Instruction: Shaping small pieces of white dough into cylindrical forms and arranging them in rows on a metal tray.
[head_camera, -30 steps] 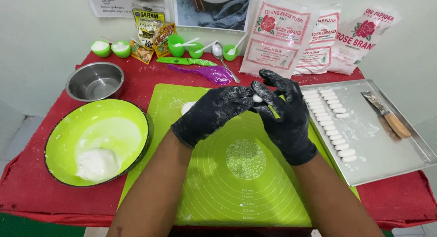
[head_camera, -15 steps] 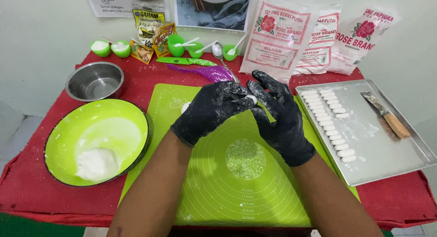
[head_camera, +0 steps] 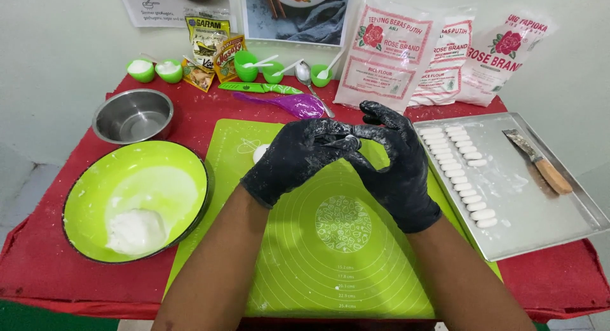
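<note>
Dough piece, small and white, is almost hidden between the fingertips of the left hand and the right hand, both in black gloves, pinched closed on it above the green mat. Judging from this, it could stick to the gloves or lose its shape if squeezed too hard.

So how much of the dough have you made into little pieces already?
Quite a lot is done: two rows of small white pieces lie on the metal tray. Right now both gloved hands, left hand and right hand, are pressed together over the green mat, and whatever is between them is hidden. Still left: a lump of white dough in the green bowl.
</note>
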